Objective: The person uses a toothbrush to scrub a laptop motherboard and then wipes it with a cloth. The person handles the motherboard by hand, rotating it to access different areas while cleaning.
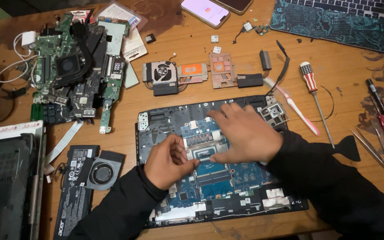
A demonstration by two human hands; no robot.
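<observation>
An opened laptop base [156,120] lies in front of me with its blue motherboard [241,173] exposed. My right hand [245,133] lies flat over the board's middle, fingers spread, its thumb by the bare processor chip [205,154]. My left hand [167,161] sits at the chip's left, fingertips pinched close together at the board; whether they hold anything I cannot tell. Both arms wear black sleeves.
A copper heatsink with fan [187,75] lies behind the laptop. A pile of green circuit boards [74,66] sits at far left, a battery [74,186] and loose fan [103,171] nearer. A screwdriver [314,95], toothbrush [296,109] and tweezers [374,153] lie right. Phones [205,11] and another laptop [334,20] are behind.
</observation>
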